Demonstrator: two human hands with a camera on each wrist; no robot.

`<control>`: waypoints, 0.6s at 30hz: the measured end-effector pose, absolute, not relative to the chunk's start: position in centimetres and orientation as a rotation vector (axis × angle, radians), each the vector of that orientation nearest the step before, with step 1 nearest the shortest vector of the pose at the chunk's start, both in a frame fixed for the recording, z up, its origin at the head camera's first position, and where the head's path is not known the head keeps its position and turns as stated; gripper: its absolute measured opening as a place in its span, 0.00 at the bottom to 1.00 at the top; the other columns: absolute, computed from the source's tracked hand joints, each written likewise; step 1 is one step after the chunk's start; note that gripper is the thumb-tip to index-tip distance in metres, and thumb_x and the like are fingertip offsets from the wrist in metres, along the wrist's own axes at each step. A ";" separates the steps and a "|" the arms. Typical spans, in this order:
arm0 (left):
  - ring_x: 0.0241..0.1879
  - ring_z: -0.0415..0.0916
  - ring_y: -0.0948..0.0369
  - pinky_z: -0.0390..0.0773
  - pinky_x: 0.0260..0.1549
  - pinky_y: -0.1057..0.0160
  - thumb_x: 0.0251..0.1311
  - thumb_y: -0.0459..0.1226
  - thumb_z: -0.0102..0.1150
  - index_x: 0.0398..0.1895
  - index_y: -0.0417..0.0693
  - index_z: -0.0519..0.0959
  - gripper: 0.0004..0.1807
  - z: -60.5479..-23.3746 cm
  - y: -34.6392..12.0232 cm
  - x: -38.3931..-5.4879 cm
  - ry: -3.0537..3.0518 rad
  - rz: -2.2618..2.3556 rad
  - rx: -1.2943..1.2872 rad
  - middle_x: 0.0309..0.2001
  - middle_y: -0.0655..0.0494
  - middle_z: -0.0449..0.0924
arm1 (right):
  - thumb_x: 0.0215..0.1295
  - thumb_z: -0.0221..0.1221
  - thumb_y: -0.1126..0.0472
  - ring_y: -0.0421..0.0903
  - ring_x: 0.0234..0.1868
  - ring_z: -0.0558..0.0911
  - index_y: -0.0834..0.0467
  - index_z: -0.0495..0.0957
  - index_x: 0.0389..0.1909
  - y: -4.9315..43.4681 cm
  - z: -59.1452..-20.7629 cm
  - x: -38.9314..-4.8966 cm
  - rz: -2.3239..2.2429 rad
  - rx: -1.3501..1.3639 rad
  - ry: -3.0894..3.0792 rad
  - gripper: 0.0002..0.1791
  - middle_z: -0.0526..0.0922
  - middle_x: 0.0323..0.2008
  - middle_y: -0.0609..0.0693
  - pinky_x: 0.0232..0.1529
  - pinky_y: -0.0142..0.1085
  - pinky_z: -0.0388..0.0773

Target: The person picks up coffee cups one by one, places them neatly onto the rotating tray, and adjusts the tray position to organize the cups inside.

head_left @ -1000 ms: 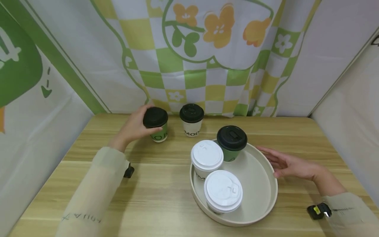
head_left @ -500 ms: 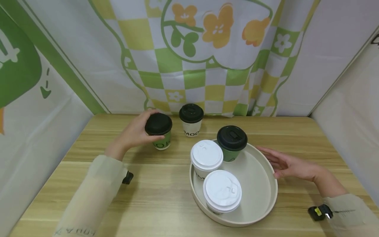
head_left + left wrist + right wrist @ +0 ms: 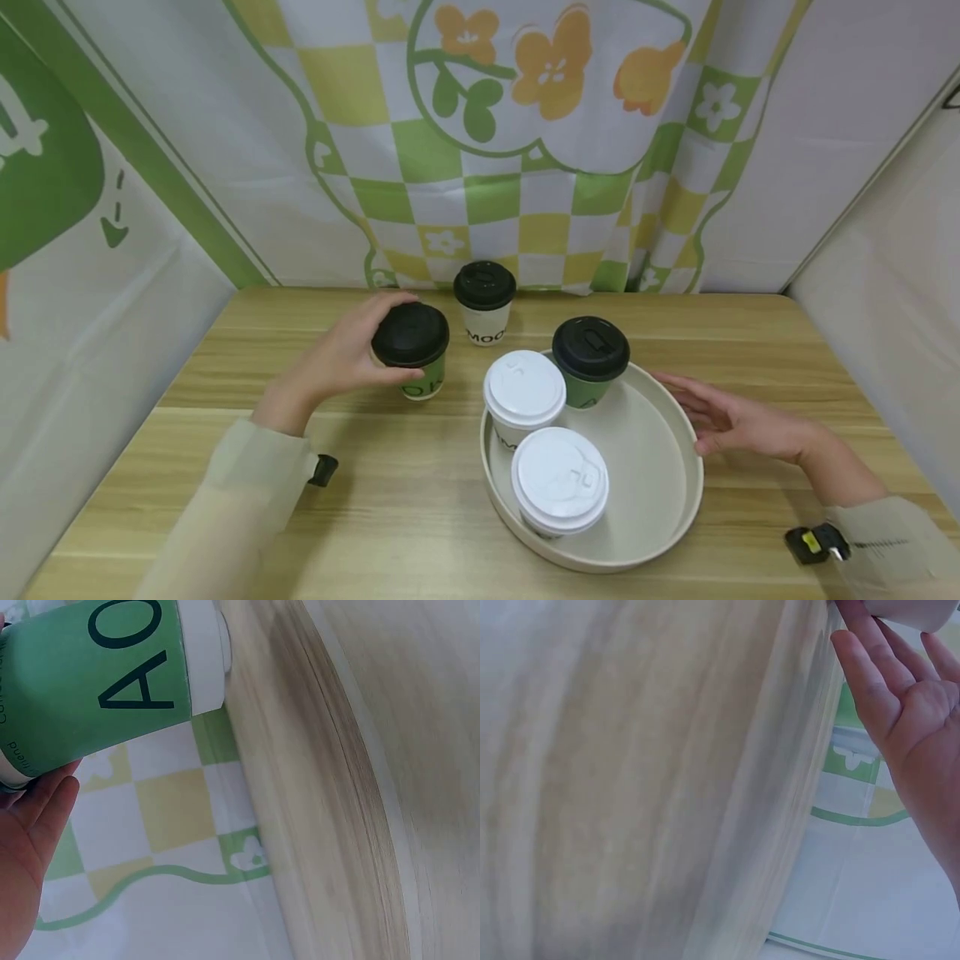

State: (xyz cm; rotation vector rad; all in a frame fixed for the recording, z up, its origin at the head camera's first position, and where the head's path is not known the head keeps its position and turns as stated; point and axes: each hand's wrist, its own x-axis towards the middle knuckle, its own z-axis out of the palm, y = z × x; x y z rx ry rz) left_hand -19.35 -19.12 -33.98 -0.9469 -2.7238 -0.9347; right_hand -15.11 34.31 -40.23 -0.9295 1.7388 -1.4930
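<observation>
Holding black-lidded green cup point(image 3: 414, 342) in my L grip point(image 3: 347, 352), L of round tray point(image 3: 652, 483); can't tell if base touches desk point(image 3: 397, 500). Desk surface shows btwn cup & tray edge. R grip point(image 3: 738, 423) loose, touching tray's R rim. Black-lidded white cup point(image 3: 484, 302) near far desk edge.

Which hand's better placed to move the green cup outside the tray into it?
Left, most likely: the left hand grips that green cup, left of the tray. The right hand is at the tray's right rim, across from the cup, so probably better for steadying.
</observation>
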 end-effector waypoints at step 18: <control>0.63 0.71 0.52 0.72 0.62 0.43 0.44 0.51 0.79 0.71 0.52 0.64 0.50 -33.5 -18.4 -17.7 -2.710 -0.928 -1.011 0.64 0.52 0.72 | 0.68 0.54 0.76 0.29 0.71 0.65 0.61 0.33 0.79 34.4 -40.1 -13.7 -1.428 -0.879 1.901 0.48 0.40 0.77 0.68 0.63 0.28 0.72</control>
